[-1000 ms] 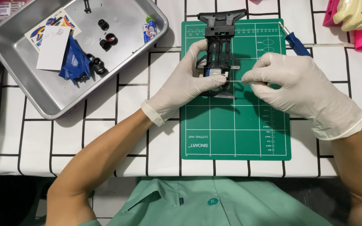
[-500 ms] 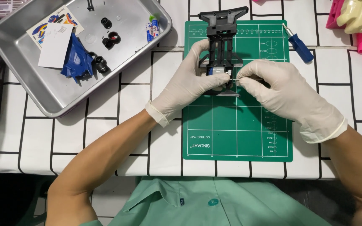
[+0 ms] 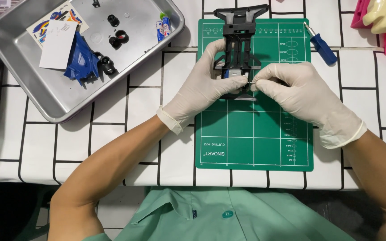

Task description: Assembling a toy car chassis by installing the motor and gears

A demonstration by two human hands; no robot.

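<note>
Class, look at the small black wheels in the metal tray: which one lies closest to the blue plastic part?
The black wheel at the lower end of the group, right beside the blue plastic part; the other wheels lie farther up the metal tray.

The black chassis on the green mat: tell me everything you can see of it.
The black chassis looks like moulded plastic, long and narrow, with a wide bumper bar at its far end. It lies flat on the green cutting mat, lengthwise away from the person. The gloved left hand grips its near end from the side; the gloved right hand pinches a small part against it. Its near end is mostly hidden.
</note>
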